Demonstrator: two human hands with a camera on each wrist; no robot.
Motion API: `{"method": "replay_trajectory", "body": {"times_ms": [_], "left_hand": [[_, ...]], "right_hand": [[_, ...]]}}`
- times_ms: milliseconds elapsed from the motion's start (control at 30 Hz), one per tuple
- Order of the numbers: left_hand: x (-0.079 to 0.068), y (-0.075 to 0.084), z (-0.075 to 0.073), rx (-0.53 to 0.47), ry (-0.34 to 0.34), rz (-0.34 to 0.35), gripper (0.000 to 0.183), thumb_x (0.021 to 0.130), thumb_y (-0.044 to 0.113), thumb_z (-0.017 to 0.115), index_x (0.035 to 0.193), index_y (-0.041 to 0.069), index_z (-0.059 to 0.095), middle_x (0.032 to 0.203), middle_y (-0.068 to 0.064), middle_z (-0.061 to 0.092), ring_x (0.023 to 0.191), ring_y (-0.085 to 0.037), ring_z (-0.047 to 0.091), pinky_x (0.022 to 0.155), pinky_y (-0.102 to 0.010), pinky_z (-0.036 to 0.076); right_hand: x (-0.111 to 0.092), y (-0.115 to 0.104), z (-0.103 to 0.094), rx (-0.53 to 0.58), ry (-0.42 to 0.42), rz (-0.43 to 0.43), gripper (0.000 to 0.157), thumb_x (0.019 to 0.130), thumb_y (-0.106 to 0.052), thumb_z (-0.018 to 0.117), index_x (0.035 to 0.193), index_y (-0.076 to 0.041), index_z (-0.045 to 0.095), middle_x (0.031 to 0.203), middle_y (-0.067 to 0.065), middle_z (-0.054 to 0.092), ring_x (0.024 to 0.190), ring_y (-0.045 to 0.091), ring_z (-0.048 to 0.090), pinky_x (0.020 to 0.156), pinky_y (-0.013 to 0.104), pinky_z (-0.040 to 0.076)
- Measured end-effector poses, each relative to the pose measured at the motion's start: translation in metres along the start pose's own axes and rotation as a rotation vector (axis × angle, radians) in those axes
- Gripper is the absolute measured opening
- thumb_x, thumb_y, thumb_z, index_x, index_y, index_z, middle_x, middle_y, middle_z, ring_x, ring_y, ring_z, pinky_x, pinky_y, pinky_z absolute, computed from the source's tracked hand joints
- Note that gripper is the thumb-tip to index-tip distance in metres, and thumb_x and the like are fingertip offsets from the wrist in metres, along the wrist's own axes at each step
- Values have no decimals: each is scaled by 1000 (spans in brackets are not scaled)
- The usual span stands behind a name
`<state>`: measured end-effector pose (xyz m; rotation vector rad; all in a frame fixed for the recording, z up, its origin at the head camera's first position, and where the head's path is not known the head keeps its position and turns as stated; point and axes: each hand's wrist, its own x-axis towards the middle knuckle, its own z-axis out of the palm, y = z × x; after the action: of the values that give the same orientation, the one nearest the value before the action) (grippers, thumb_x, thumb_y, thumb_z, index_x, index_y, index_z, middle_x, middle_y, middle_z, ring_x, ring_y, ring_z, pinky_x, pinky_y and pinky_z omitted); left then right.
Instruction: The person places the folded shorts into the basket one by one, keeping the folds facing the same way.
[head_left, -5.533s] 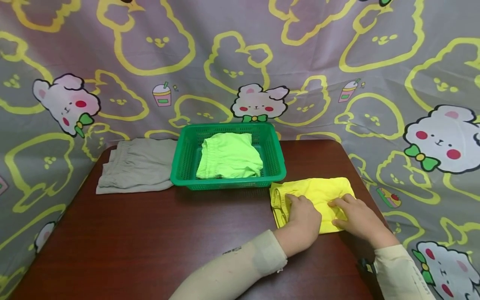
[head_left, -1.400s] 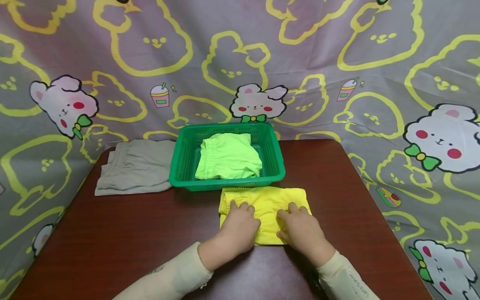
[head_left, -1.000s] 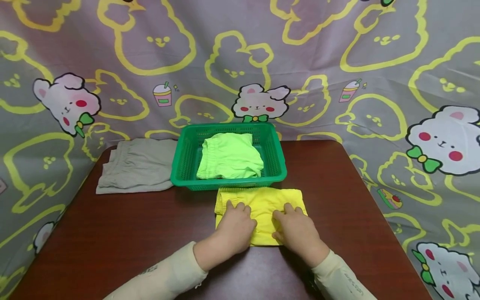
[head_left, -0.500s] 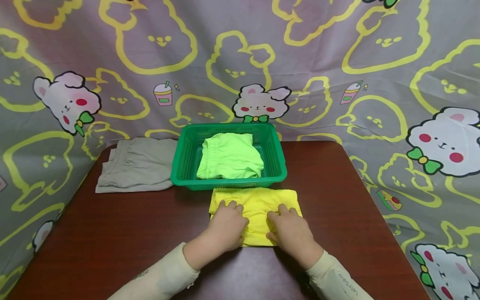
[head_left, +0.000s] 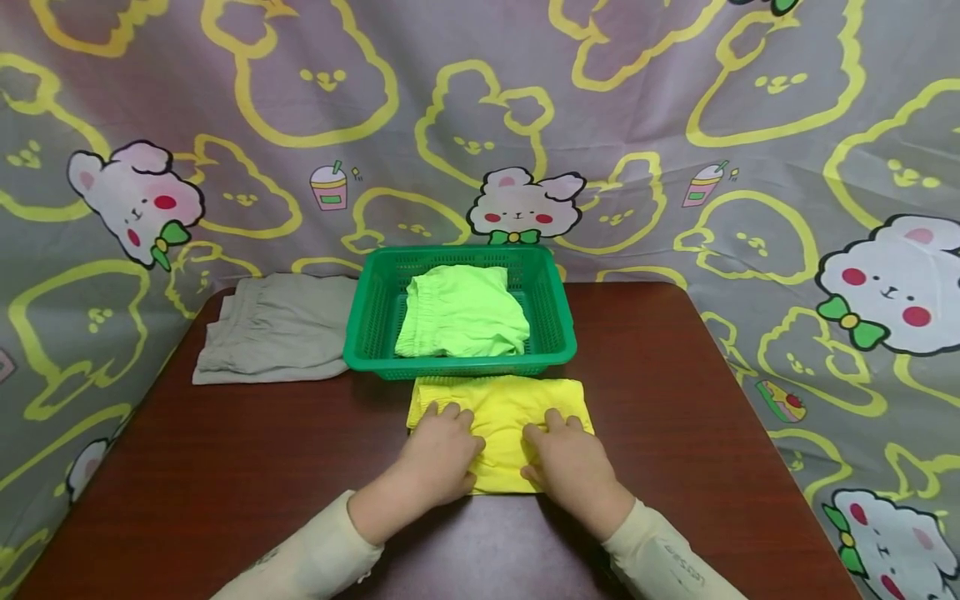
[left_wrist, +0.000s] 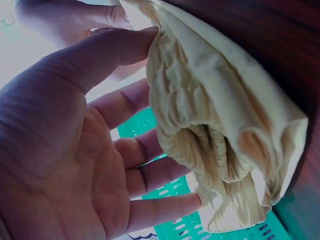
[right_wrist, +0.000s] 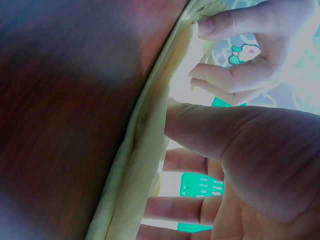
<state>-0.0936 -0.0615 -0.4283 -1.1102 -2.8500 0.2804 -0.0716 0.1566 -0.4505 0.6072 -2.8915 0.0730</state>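
Folded yellow shorts [head_left: 501, 417] with an elastic waistband lie flat on the table just in front of the green basket. My left hand [head_left: 438, 454] rests its fingertips on their left part, near the gathered waistband. On the right part, my right hand [head_left: 573, 467] touches the cloth with spread fingertips. The left wrist view shows my thumb [left_wrist: 115, 50] and extended fingers against the cloth, with the waistband folds [left_wrist: 200, 145] beside them. In the right wrist view the layered edge of the shorts [right_wrist: 142, 145] lies along the table, under my fingertips.
A green plastic basket [head_left: 360, 329] stands at the back middle, holding folded bright green shorts [head_left: 465, 312]. Folded grey shorts [head_left: 281, 329] lie to its left, close to the basket wall. The dark red-brown table [head_left: 225, 467] ends at a printed curtain [head_left: 637, 108] behind and at the sides.
The yellow shorts have slid left under both hands, from the table's right side to in front of the basket. The basket and the other clothes have stayed in place.
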Motion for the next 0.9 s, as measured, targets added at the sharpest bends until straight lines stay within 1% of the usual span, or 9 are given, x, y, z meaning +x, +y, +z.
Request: {"method": "replay_trajectory", "body": {"times_ms": [200, 333, 500, 767, 900], "left_hand": [[-5, -5, 1, -18, 0, -1, 24, 75, 45, 80, 84, 24, 73, 91, -4, 61, 90, -27, 56, 85, -50, 50], [-8, -9, 2, -18, -7, 0, 24, 76, 46, 80, 84, 24, 72, 91, -4, 60, 91, -28, 56, 88, -52, 51], [-12, -15, 2, -38, 12, -4, 22, 75, 43, 81, 82, 24, 72, 90, -4, 60, 90, -28, 56, 88, -54, 51], [-18, -22, 3, -73, 15, -19, 22, 73, 41, 82, 80, 24, 71, 88, -3, 59, 89, -27, 56, 89, -54, 52], [-21, -27, 5, -83, 30, -17, 21, 72, 40, 82, 80, 24, 71, 87, -2, 58, 87, -27, 56, 87, -53, 52]], "right_hand": [[3, -4, 3, 9, -12, -11, 43, 71, -43, 92, 90, -16, 65, 87, 8, 55, 68, 27, 53, 45, 35, 46], [6, -8, 3, 23, -17, -15, 43, 71, -42, 92, 90, -16, 64, 88, 8, 56, 68, 27, 52, 45, 36, 45], [9, -13, 2, 25, -17, -25, 43, 72, -42, 92, 91, -15, 65, 88, 8, 56, 67, 27, 52, 45, 34, 45], [12, -19, 3, 12, -7, -47, 44, 72, -45, 91, 93, -15, 66, 88, 9, 57, 67, 27, 53, 45, 34, 46], [15, -22, 5, 13, -7, -52, 45, 72, -46, 91, 92, -16, 65, 88, 9, 56, 67, 27, 53, 45, 34, 45]]}}
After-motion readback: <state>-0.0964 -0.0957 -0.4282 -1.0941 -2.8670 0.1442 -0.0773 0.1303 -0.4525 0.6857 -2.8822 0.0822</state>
